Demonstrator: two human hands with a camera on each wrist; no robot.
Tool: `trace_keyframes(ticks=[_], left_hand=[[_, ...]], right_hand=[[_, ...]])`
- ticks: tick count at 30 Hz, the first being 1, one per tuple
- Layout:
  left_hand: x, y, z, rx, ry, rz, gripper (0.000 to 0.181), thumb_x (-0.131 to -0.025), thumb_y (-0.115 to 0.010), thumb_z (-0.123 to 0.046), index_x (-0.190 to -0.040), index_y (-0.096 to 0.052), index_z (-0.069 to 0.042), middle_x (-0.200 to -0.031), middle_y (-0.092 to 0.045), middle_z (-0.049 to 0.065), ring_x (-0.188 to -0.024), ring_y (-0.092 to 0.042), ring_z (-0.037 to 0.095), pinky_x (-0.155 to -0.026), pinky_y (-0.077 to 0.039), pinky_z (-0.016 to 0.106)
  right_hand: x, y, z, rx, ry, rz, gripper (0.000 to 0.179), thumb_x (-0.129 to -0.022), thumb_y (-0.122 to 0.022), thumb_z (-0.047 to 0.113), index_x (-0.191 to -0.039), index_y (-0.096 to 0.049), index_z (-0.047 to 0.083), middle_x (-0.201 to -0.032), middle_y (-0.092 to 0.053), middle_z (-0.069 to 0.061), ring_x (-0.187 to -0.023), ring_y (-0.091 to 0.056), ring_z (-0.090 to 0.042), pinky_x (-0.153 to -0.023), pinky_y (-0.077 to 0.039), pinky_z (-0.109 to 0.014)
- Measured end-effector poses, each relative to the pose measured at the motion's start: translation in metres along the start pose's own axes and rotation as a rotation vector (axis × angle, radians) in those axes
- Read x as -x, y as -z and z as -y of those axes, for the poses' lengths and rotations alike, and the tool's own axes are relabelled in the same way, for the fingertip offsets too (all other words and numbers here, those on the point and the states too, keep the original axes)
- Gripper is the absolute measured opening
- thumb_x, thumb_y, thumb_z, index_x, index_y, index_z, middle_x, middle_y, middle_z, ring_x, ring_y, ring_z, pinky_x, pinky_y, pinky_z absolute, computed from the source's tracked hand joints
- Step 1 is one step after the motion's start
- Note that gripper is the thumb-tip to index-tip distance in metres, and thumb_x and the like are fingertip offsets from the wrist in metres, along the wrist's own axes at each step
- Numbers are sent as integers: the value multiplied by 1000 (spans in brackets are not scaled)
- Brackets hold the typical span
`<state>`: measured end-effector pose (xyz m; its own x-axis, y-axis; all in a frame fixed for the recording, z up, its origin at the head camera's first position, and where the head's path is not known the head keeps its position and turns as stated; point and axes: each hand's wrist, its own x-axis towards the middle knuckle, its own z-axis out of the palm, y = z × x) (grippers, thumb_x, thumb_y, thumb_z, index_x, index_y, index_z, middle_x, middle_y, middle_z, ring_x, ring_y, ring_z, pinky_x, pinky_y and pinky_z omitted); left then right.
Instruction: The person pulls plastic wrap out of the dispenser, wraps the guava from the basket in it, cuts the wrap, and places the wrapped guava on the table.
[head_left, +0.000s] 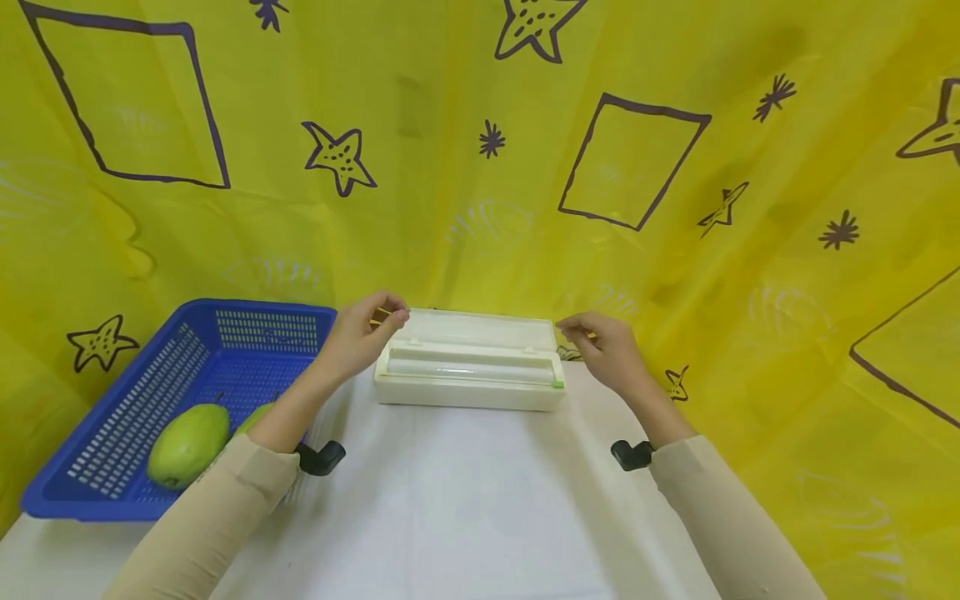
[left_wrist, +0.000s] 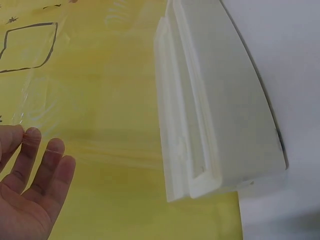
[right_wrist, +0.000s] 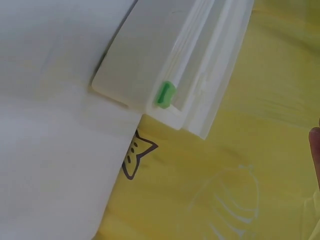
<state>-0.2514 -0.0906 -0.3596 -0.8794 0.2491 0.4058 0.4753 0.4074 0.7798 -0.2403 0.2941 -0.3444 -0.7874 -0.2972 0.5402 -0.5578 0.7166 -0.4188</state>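
A white cling film dispenser point(head_left: 468, 395) lies on the table with its lid point(head_left: 480, 329) raised; a film roll point(head_left: 472, 369) shows inside. At its front right corner sits a green cutter slider point(right_wrist: 166, 95). My left hand point(head_left: 363, 333), above the left end, pinches clear cling film point(left_wrist: 24, 102) between thumb and index finger; the other fingers are spread. Past the right end my right hand point(head_left: 603, 346) is raised, thumb and fingertips together at the film's other side. The film is nearly invisible in the head view, and only a fingertip of that hand enters the right wrist view.
On the left stands a blue plastic basket point(head_left: 112, 400) holding a green mango point(head_left: 189, 446) and another green fruit point(head_left: 255, 417), partly hidden by my left forearm. A yellow patterned curtain point(head_left: 450, 167) hangs behind the white table point(head_left: 465, 500).
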Motion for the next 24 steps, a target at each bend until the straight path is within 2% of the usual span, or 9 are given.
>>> trace_keyframes(ticks=[7, 16, 24], left_hand=[[0, 2, -9, -1, -10, -11, 19, -102, -57, -20, -112, -64, -5, -107, -68, 11, -97, -67, 27, -89, -56, 46], [2, 7, -19, 8, -20, -15, 21, -102, -58, -20, -113, -65, -3, -107, -69, 13, -98, -67, 29, -88, -57, 47], [5, 9, -27, 20, -37, -19, 18, -101, -59, -18, -110, -65, -4, -105, -69, 13, -96, -66, 30, -86, -58, 47]], right_hand=[[0, 6, 5, 1, 28, -25, 13, -94, -65, 0, -100, -76, 5, -96, -75, -8, -84, -70, -21, -69, -59, -27], [-1, 15, 12, 14, 56, -32, 13, -93, -66, 0, -99, -76, 6, -97, -75, -7, -86, -70, -22, -69, -59, -28], [0, 21, 17, 18, 53, -42, 13, -93, -66, 0, -100, -76, 6, -98, -75, -7, -86, -71, -21, -71, -54, -15]])
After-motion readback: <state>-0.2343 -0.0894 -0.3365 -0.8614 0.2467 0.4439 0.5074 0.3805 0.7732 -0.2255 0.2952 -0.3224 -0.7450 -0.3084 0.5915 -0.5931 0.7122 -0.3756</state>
